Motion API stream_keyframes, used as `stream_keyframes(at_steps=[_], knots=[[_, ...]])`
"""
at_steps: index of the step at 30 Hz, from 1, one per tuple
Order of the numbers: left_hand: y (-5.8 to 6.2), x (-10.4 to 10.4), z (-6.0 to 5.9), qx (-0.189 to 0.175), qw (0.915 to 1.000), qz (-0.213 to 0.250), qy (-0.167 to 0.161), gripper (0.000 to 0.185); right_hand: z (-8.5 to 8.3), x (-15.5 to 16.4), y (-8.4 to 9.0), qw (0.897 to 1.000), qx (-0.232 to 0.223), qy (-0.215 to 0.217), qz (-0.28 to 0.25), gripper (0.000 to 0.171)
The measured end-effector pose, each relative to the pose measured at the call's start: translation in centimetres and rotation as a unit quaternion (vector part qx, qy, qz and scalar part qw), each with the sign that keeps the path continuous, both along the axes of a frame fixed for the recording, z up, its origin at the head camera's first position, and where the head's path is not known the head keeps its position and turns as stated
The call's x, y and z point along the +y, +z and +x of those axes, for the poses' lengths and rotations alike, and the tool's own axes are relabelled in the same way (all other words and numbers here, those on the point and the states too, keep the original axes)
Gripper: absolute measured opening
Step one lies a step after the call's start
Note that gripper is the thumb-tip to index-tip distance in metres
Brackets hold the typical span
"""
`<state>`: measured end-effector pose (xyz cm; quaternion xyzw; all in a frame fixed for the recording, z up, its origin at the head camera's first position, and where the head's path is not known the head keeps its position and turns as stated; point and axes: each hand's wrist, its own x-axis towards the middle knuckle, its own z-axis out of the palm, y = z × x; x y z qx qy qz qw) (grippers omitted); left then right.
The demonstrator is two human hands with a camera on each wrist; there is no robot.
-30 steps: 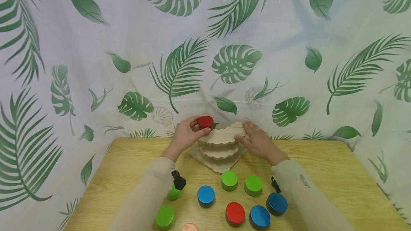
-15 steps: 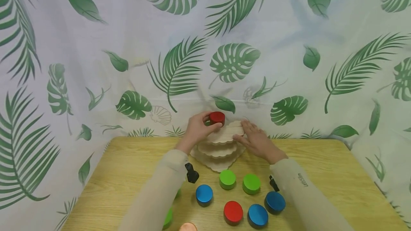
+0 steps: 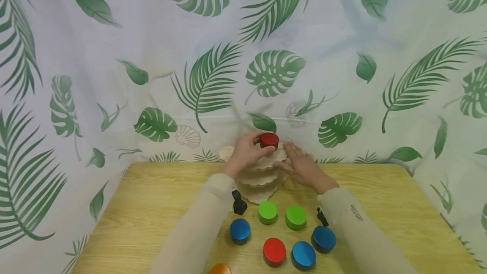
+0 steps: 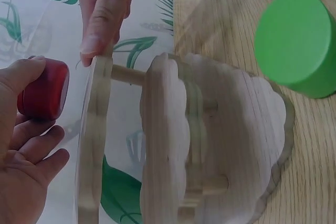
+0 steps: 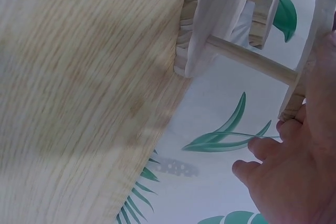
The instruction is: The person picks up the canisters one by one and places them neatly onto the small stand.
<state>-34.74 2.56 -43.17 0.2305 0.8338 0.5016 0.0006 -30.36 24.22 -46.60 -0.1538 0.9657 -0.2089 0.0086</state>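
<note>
My left hand [image 3: 243, 153] has a red wooden puck [image 3: 269, 140] in its grip above the tiered wooden stand [image 3: 262, 176]; my right hand [image 3: 302, 166], fingers straight, steadies its top tier.

orange cylinder [image 3: 220, 269] cut by head view's bottom edge, right hand [image 5: 302, 161] cropped in blurred right wrist view
</note>
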Motion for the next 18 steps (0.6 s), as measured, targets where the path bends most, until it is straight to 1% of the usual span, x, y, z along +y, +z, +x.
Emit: stream_keyframes(at_steps=[3, 10, 13, 18], knots=[[0.1, 0.3, 0.0, 0.005, 0.9999, -0.009, -0.002, 0.048, -0.1, 0.2, 0.0, 1.000, 0.001, 0.003, 0.004, 0.093], [-0.2, 0.6, -0.1, 0.002, 0.9997, -0.024, 0.004, 0.049, -0.3, 0.2, -0.3, 1.000, 0.005, 0.003, 0.016, 0.094], [-0.4, 0.7, -0.2, 0.004, 0.9993, -0.037, 0.002, 0.050, -0.3, 0.3, -0.4, 1.000, 0.005, 0.003, 0.017, 0.095], [-0.7, 1.2, -0.4, 0.017, 0.9978, -0.063, 0.002, 0.054, -0.3, 0.2, -0.3, 1.000, 0.006, 0.001, 0.021, 0.095]])
